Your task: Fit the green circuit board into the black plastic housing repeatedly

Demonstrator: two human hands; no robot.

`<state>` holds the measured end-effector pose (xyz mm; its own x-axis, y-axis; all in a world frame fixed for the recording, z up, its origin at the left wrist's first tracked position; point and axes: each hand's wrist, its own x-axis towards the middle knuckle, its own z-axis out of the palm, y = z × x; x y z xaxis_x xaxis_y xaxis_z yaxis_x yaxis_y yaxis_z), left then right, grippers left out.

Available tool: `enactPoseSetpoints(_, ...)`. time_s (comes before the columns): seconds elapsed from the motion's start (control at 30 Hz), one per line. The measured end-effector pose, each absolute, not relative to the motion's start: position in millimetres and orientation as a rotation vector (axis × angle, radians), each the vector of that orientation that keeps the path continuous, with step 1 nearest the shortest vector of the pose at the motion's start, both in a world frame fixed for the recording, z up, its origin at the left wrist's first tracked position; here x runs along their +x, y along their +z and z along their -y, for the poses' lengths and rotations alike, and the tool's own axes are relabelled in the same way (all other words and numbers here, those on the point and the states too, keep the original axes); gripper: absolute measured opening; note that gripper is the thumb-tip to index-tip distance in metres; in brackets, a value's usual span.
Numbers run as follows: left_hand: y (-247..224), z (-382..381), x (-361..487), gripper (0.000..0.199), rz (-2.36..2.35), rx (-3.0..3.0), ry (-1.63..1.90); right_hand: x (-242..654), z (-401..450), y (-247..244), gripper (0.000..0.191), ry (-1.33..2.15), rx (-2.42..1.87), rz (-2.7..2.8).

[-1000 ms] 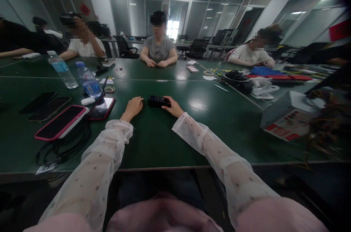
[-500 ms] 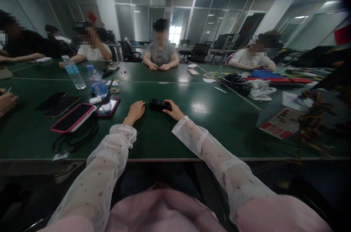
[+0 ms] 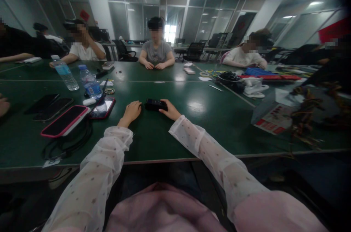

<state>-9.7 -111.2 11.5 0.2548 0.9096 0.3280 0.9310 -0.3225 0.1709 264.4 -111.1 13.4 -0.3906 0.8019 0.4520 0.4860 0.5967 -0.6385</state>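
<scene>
A black rectangular device (image 3: 154,104) with a darker screen-like face rests on the green table. My right hand (image 3: 169,109) grips its right end, thumb on the near side and fingers over the far edge. Just left of the device, my left hand (image 3: 132,112) lies palm down on the tabletop, fingers loosely stretched toward it with a narrow gap between. Nothing shows in the left hand, though its underside is hidden.
On the left are a pink-framed device (image 3: 65,121), a tablet-like screen (image 3: 103,109), dark phones (image 3: 53,109), two bottles (image 3: 91,85) and black cables (image 3: 79,138). A box (image 3: 271,115) with wires stands right. People sit around the table (image 3: 181,140).
The view has turned slightly to the right, so the scene sits a little further left. Both hands keep nearly the same pose, the right one still on the black device.
</scene>
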Motion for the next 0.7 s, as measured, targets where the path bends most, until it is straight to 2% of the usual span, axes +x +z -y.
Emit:
enactPoseSetpoints(0.17, 12.9, 111.5, -8.5, 0.04, 1.808, -2.445, -0.57, 264.8, 112.8, 16.1, 0.055, 0.445, -1.089, 2.04)
enactPoseSetpoints(0.7, 15.3, 110.2, -10.0, 0.04, 1.795, -2.44, -0.524, 267.8, 106.7, 11.7, 0.057, 0.656, -0.985, 1.985)
